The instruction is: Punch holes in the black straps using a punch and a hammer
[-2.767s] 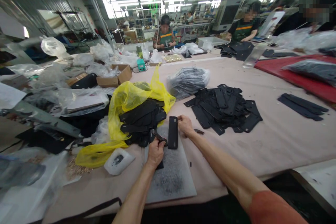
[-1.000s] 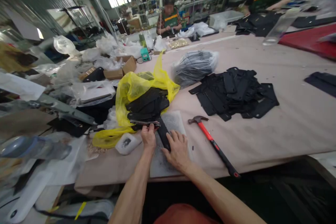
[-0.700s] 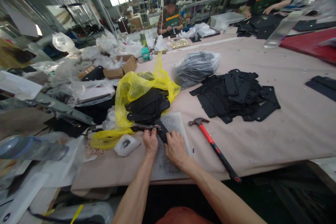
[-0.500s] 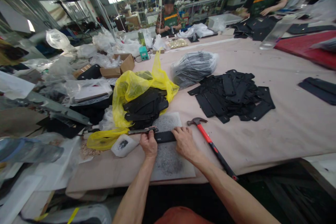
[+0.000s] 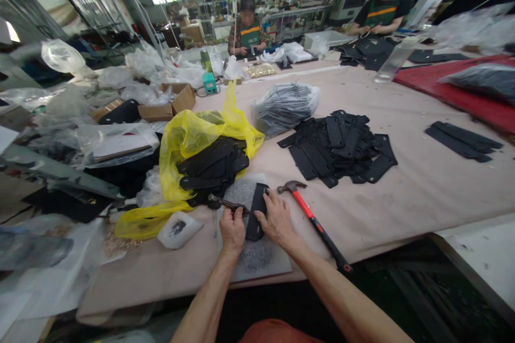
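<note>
My left hand pinches a slim dark metal tool that points up and left; its exact kind is unclear. A black strip lies lengthwise away from me on a speckled pale board. Thumb and fingers of my right hand grip the strip's right side. Left of the strip, the tool's near end is close to its edge. A claw hammer with a red and black handle rests just right of the board.
Behind the board sits a yellow bag of black strips. A strip pile and a plastic-wrapped bundle lie beyond. A whitish block is at the left. Co-workers work across the table.
The black strip has turned from lying crosswise to pointing away from me. My left hand has tilted the tool, and my right hand has shifted along the strip. The view has swung right.
</note>
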The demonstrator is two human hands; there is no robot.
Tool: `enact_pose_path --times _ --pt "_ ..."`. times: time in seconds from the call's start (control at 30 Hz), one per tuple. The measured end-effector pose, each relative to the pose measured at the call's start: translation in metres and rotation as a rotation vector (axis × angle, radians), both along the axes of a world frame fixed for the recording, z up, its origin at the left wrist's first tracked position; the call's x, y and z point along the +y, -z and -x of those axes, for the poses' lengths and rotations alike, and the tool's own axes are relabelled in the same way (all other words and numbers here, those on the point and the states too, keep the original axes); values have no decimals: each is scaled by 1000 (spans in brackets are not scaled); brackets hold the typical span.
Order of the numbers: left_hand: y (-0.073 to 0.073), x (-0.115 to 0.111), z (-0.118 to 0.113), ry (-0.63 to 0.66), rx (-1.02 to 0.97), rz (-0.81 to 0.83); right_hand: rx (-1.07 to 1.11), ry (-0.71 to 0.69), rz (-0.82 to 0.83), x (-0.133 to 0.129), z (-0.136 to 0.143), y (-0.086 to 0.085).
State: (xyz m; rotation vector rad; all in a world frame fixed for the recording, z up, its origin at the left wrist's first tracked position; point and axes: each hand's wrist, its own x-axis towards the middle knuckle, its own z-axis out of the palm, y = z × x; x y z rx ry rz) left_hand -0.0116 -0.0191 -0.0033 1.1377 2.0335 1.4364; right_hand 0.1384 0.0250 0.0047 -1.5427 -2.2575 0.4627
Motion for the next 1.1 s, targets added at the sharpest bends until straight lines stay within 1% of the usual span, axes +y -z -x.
enact_pose_path --times 0.1,0.17,0.23,0.37,0.43,0.53,0.63,0.7,0.8,0.87,0.97,1.03,1.1 --pt "-4 -5 -14 88 -32 11 -53 -85 7 -11 1 1" --pt "-6 -8 -19 133 -57 6 -70 -142 9 -13 -3 1" --pt "-5 -11 -20 139 -84 10 -65 -225 19 -12 -10 0" --pt "-1 -15 -18 112 -140 29 -13 -507 30 -3 -25 -2" --pt "1 -16 -19 109 -158 25 9 -582 20 1 -29 -3" --pt "1 -17 -19 103 -158 15 28 -585 8 -1 -32 -5" --pt "1 -14 -16 83 -145 3 45 -584 8 -13 -35 -5" --pt "0 -7 -11 71 -142 -12 59 -592 11 -21 -37 -5" --pt "-3 10 -4 80 -165 -42 67 -587 30 -27 -39 -7" --pt "-6 25 -2 120 -179 -61 62 -576 39 -28 -38 -10" --pt "-10 44 -3 223 -136 -67 39 -548 34 -30 -37 -14" --pt "-11 52 -5 293 -104 -61 15 -485 24 -33 -37 -14" --pt "-10 55 -7 334 -101 -54 -1 -408 20 -38 -37 -14"
